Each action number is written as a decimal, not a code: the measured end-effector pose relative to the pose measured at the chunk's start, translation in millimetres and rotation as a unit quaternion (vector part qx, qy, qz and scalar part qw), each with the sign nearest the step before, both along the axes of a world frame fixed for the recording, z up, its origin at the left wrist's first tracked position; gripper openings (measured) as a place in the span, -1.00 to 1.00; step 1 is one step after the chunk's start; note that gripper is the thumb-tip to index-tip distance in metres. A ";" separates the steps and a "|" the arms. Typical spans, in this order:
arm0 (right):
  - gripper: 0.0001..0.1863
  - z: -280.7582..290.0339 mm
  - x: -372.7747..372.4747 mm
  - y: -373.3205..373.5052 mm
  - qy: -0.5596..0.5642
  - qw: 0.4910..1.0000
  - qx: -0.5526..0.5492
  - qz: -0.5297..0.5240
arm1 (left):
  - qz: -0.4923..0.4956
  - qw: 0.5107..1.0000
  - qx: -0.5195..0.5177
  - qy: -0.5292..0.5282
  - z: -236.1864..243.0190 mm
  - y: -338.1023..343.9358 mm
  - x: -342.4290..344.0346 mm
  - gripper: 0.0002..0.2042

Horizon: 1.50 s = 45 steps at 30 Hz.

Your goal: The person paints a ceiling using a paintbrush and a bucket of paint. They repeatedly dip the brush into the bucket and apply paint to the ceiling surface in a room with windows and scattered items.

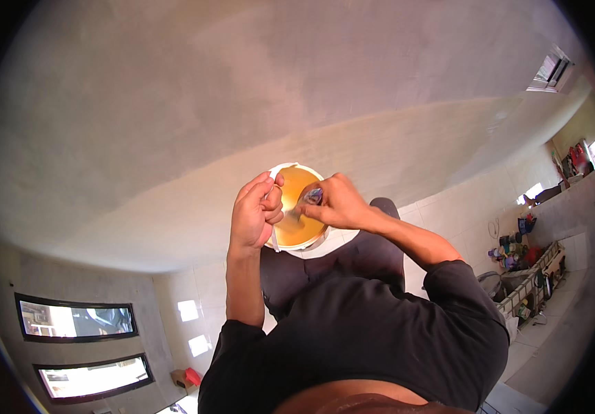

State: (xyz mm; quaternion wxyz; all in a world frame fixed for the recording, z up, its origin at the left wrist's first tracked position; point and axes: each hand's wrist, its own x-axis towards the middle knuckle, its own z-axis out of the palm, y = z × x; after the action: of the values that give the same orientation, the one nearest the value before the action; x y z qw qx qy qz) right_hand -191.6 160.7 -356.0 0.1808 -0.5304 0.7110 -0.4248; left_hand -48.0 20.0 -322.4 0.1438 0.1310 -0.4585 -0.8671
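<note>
A white bucket (pixel 305 246) holding yellow-orange liquid (pixel 299 181) is in front of me, above my dark-trousered legs. My left hand (pixel 254 207) is closed at the bucket's left rim, around its white handle (pixel 274 239), which shows below the fist. On the opposite side, my right hand (pixel 342 202) grips a brush-like tool (pixel 313 196); the shiny dark end of its handle pokes out of the fist. The tool's lower part is blurred and reaches down to the liquid, so its exact kind does not show.
A large grey plastered wall (pixel 173 103) rises ahead. Two black-framed windows (pixel 76 321) are at lower left. At right, a tiled ledge (pixel 532 279) and several coloured containers (pixel 511 254) stand on pale floor tiles. A small red item (pixel 192 377) lies at lower left.
</note>
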 end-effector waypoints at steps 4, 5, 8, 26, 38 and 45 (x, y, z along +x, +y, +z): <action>-0.70 -6.1 5.8 0.3 -0.110 0.993 -0.028 0.023 | 0.010 1.000 -0.015 0.006 0.0 2.7 0.5 -0.82; -0.70 -3.9 6.6 1.6 -0.105 0.994 -0.029 0.015 | 0.016 1.000 -0.017 0.004 -0.7 3.3 1.9 -0.82; -0.81 -17.1 -0.4 3.0 0.018 0.996 -0.084 0.013 | 0.019 1.000 -0.005 0.003 -2.9 3.3 3.4 -0.82; -0.77 3.2 11.5 18.2 -0.030 0.998 -0.027 -0.042 | 0.008 1.000 0.005 0.022 -14.7 -4.6 4.6 -0.83; -0.78 -11.6 -6.3 9.4 0.167 0.957 -0.205 -0.117 | 0.013 0.999 -0.015 0.026 -10.5 -2.6 5.1 -0.81; -0.78 30.0 -39.3 77.1 -0.126 0.956 -0.222 -0.141 | 0.063 0.997 0.014 0.039 -14.3 -1.2 4.8 -0.83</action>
State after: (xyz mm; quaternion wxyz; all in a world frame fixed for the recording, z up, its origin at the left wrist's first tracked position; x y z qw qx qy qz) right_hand -230.9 237.8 -325.9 0.0851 -0.3932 0.6380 -0.6566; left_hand -43.1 18.8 -336.7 0.2143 0.1282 -0.4316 -0.8668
